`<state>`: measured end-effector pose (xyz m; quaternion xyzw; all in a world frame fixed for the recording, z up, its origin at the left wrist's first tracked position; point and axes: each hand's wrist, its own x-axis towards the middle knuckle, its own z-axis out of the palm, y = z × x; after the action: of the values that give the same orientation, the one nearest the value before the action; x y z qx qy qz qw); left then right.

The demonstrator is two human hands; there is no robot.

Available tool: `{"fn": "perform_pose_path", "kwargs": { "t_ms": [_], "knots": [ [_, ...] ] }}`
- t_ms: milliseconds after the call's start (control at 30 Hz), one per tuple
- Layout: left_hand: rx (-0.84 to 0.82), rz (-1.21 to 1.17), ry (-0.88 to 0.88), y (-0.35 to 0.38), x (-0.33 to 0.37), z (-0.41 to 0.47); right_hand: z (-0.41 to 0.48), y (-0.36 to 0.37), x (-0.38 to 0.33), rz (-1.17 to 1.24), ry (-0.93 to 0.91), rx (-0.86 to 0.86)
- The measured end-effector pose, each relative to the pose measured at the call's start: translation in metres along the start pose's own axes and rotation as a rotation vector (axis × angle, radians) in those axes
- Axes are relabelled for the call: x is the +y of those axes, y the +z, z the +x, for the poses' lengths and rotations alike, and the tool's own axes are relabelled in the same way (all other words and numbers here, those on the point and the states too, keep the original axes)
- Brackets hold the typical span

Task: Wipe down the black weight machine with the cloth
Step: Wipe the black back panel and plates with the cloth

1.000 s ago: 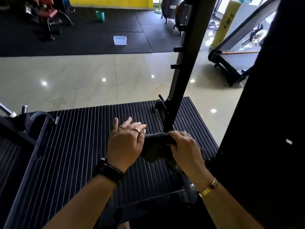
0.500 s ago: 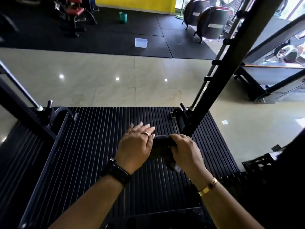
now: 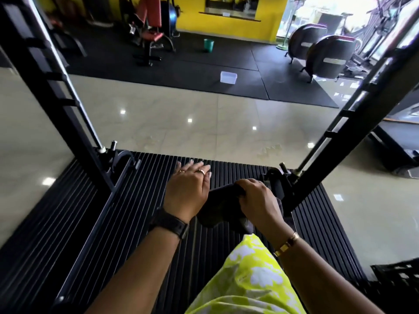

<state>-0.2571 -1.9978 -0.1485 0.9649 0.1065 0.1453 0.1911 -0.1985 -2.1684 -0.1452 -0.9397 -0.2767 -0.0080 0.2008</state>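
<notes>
One dark, crumpled cloth (image 3: 219, 206): right hand (image 3: 258, 200) clenched around it, left hand (image 3: 187, 191) straight-fingered against it.

Two bare hands: the left hand (image 3: 188, 191) and the right hand (image 3: 258, 200). One dark grey fabric cloth (image 3: 221, 207). One ribbed black rubber platform (image 3: 127, 223), with two slanted black metal uprights (image 3: 52, 87), one at each side edge. Two gold rings (image 3: 201, 171), one black wristwatch (image 3: 172, 223), one gold bracelet (image 3: 286, 244). One green plastic bucket (image 3: 208, 45), one clear plastic box (image 3: 228, 77).
</notes>
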Motion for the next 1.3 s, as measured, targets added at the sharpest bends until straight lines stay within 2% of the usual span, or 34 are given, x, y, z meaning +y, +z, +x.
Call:
{"fn": "perform_pose_path", "kwargs": {
  "t_ms": [200,433,867,1167,1300],
  "knots": [
    [-0.019,0.047,-0.042,-0.012,-0.035,0.022,0.044,0.01,-0.018,0.013,-0.058,0.0],
    [-0.091,0.058,-0.101,0.006,-0.078,0.057,0.117,0.04,-0.02,0.02,-0.136,-0.034],
    [-0.183,0.171,-0.232,0.032,-0.173,0.238,0.337,0.107,-0.026,0.054,-0.222,-0.132],
    [-0.105,0.194,-0.222,0.024,-0.184,0.313,0.416,0.097,-0.029,0.086,-0.327,0.059],
    [-0.101,0.208,-0.184,0.02,-0.181,0.348,0.44,0.089,-0.021,0.104,-0.345,0.086]
  ]
}}
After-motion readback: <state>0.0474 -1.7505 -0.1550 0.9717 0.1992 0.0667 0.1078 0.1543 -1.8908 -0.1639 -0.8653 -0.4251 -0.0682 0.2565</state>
